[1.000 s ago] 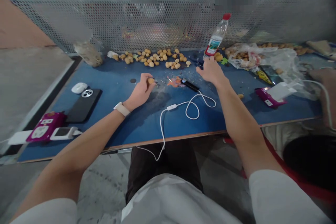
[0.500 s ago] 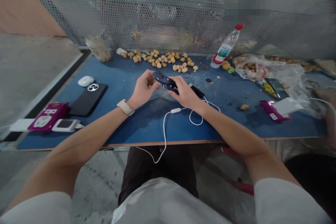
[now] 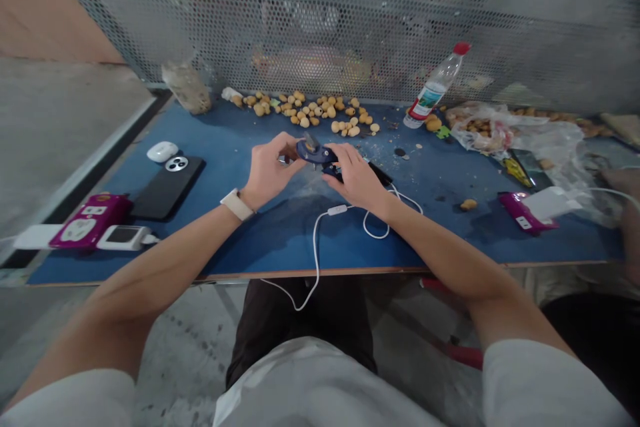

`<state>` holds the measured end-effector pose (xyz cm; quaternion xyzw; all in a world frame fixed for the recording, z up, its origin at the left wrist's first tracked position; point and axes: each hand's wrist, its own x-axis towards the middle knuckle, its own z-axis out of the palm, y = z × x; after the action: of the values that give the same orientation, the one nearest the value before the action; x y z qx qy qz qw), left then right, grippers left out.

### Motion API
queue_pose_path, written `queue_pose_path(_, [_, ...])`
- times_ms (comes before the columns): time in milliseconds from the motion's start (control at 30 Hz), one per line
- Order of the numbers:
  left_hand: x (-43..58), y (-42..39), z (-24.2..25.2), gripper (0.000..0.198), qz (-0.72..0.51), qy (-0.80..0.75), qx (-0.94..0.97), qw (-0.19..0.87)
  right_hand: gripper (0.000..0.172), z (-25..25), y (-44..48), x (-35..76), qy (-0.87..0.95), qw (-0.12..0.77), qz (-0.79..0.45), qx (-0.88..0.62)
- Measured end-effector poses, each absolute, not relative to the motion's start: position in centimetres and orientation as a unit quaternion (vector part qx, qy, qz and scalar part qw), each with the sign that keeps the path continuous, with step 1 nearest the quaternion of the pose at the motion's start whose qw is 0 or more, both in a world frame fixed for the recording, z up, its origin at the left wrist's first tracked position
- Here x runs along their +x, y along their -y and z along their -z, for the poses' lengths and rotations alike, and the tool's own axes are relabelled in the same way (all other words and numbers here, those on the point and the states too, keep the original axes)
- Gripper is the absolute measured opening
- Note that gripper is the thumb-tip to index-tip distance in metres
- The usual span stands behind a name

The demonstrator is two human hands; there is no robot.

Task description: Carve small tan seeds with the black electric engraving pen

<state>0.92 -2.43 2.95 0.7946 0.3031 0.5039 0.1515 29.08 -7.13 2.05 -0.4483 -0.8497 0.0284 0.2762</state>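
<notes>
Over the middle of the blue table, my right hand (image 3: 357, 177) is wrapped round the handles of a dark blue plier-like tool (image 3: 315, 152) with a rounded head and metal parts. My left hand (image 3: 275, 170), with a pale band at the wrist, is closed with fingertips at the left end of that head. Something small and shiny shows between its fingers, too small to name. Behind my right hand lies a black object (image 3: 379, 173), partly hidden, near a white cable (image 3: 316, 240) with an inline switch.
Small round tan pieces (image 3: 305, 110) lie along the back. A red-capped bottle (image 3: 433, 90), plastic bag (image 3: 480, 127) and purple power strip (image 3: 525, 213) stand right. Leftward are a jar (image 3: 187, 88), phone (image 3: 170, 190), white case (image 3: 163, 151) and another purple power strip (image 3: 93, 220).
The tool has turned in my hands, so more of its rounded head and a metal part on top show. My left hand has shifted slightly; my right hand keeps its grip.
</notes>
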Motion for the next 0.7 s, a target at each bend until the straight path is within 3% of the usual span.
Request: queue_pose_path(700, [1.0, 3.6, -4.4, 0.035, -0.504, -0.263, 0.814, 0.121, 0.078, -0.2, 7.0, 29.2, 0.851, 0.267, -0.011, -0.453])
